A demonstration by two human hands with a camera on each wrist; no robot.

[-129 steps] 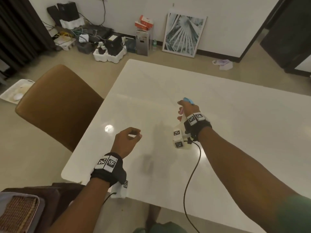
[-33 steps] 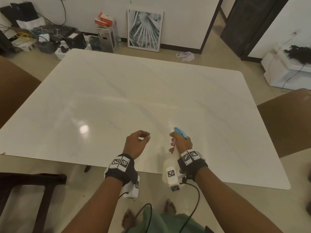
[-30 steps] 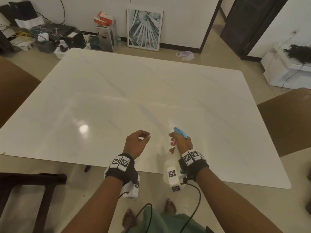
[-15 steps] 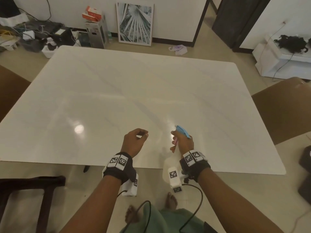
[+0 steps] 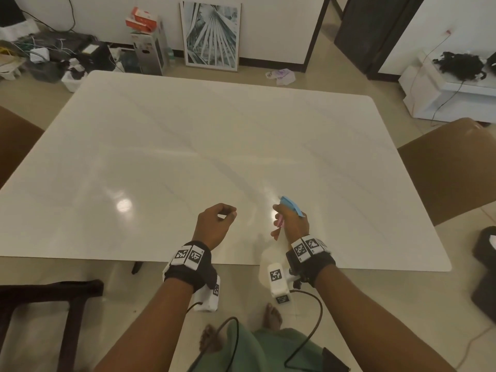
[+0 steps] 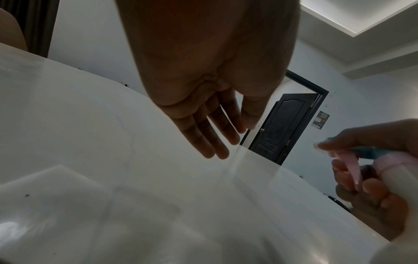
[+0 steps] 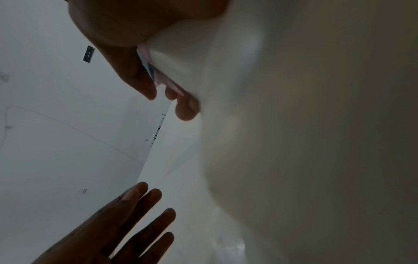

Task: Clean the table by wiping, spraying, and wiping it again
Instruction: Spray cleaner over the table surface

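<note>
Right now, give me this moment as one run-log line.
phase: spraying | right hand: grips spray bottle | left hand: empty | table: no cloth visible

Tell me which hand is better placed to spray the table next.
Right. The right hand already grips the spray bottle, fingers by its pink trigger, with the blue nozzle over the table. The left hand hovers empty beside it, with no cloth in view.
</note>
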